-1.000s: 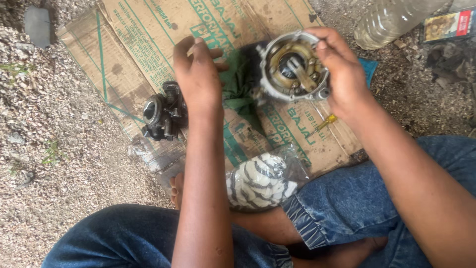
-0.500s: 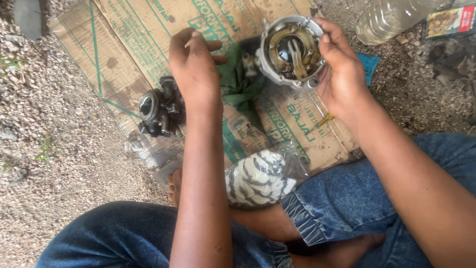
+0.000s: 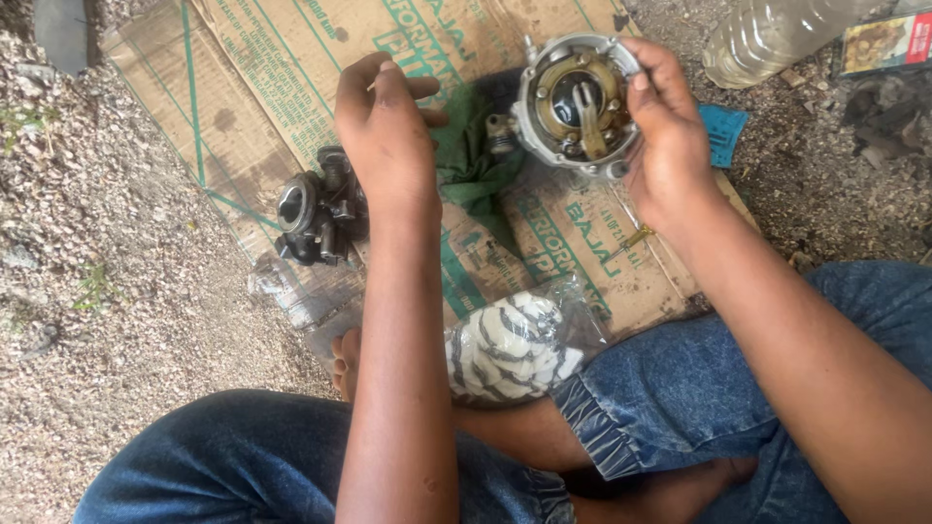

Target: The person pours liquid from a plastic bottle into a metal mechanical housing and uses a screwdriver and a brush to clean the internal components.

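Looking down, we see a round metal housing (image 3: 578, 102), grey at the rim, brownish inside, with a dark centre and a pale lever across it. Our right hand (image 3: 670, 146) grips its rim, fingers (image 3: 652, 73) curled around the right edge, thumb on the face. Our left hand (image 3: 383, 136) hangs loosely curled, holding nothing that we can tell; a green rag (image 3: 471, 165) lies just right of its fingers, a dark carburettor (image 3: 320, 209) below them on the cardboard (image 3: 262, 68).
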